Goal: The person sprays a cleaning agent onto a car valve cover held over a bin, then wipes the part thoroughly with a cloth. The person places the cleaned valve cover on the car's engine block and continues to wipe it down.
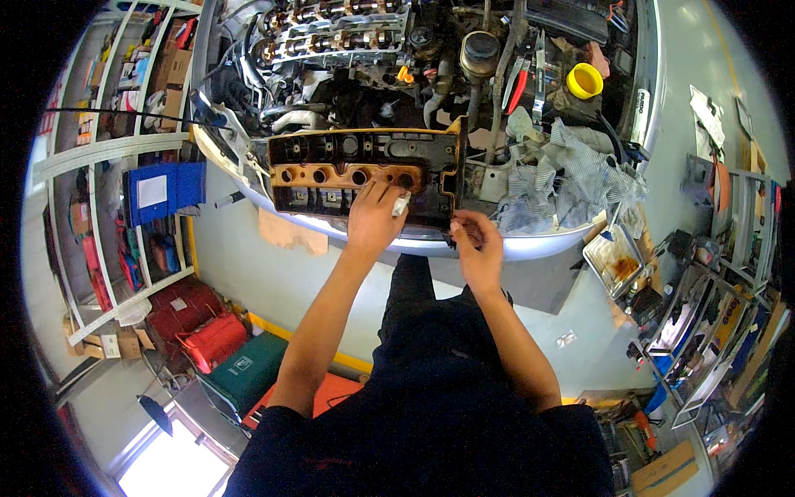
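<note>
An engine valve cover [381, 147], its dark, oily inner side facing me, rests across the front edge of the car's engine bay. A tan strip with a row of round holes runs along its middle. My left hand [377, 217] lies over the cover right of centre, closed on a crumpled white wipe [401, 204] that shows beside the fingers. At the cover's near right corner, my right hand [479, 248] has its fingers curled round the edge. The fingertips of that hand are partly hidden.
Behind the cover lies the open engine [331, 37] with exposed camshafts. To the right are a striped grey cloth [571, 178], red-handled pliers [518, 85] and a yellow cup [585, 81]. A metal tray [614, 260] stands beyond the bumper. Shelves [112, 153] line the left.
</note>
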`<state>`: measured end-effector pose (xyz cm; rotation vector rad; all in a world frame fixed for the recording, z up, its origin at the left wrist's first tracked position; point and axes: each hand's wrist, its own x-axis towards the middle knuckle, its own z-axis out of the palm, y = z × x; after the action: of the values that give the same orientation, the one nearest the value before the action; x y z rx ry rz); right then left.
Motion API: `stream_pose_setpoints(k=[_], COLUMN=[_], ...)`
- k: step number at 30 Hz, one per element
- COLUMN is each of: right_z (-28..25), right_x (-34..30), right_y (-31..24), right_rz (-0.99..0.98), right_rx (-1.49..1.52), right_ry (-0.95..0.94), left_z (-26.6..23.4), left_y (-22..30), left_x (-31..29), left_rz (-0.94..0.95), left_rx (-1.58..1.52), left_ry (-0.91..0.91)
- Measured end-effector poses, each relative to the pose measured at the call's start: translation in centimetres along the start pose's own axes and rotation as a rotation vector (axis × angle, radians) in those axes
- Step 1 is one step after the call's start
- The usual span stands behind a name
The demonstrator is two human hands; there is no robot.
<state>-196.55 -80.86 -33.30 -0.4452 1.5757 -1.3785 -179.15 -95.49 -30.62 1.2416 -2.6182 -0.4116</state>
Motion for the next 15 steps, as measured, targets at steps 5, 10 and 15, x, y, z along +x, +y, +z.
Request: stream_pose_setpoints(k=[5, 10, 15], right_z=[0.0, 0.8, 1.2], right_x=[0.6, 0.9, 0.9], right_y=[1.4, 2.2, 3.4], right_rz=[-0.119, -0.085, -0.125], right_rx=[-0.15, -0.341, -0.506], right_ry=[0.012, 0.054, 0.018], left_z=[0.4, 0.8, 1.1], left_y=[0.4, 1.1, 2.1], left_x=[0.2, 0.4, 0.8], left_rz=[-0.002, -0.04, -0.034], left_rx=[-0.007, -0.052, -0.068], left_ry=[0.027, 0.03, 0.128])
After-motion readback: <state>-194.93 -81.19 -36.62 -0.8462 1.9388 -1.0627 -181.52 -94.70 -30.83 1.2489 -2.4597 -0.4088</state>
